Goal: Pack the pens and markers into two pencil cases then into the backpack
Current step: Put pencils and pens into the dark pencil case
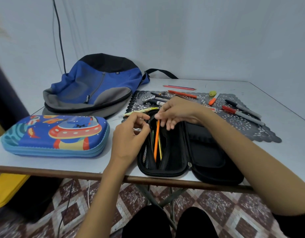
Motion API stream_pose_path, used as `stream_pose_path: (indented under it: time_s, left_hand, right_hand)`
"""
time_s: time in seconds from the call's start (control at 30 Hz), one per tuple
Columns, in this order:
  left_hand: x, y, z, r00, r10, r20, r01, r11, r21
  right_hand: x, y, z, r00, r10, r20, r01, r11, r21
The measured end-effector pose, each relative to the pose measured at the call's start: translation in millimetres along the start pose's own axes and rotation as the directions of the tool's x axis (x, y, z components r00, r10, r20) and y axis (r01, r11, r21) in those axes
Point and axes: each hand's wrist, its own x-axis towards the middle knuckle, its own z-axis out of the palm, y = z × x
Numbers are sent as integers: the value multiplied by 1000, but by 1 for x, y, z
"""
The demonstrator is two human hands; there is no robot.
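Note:
A black pencil case (206, 152) lies open at the table's front edge. An orange pencil (156, 140) and thin yellow and green ones stand in its left pocket. My right hand (179, 112) pinches the top of the orange pencil. My left hand (131, 134) holds the pocket's left edge at the top, fingers curled. A closed blue cartoon pencil case (55, 134) lies to the left. The blue, grey and black backpack (97, 86) lies behind it. Loose pens and markers (241, 112) are scattered on a dark lace mat (261, 129).
The table (277, 93) stands against a pale wall, with its front edge near my knees. A yellow-green eraser (212, 93) sits on the mat. A yellow box (6, 189) and dark cables are on the tiled floor at the left.

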Motion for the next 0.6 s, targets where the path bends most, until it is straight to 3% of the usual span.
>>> stream_pose_path:
  time_s: [0.37,0.47,0.6]
  left_hand:
    - [0,-1,0,1000,0,3,0,1000,-17]
    - [-1,0,0,1000,1,6,-1,1000,-21]
    - [-2,0,-1,1000,4,7,-4,1000,-20]
  right_hand:
    - [-1,-1,4,999,-6,-38,0,986,-166]
    - [1,0,2,1000,-8,5,9,959,-284]
    - [1,1,0,999,-23,41,34,955,-295]
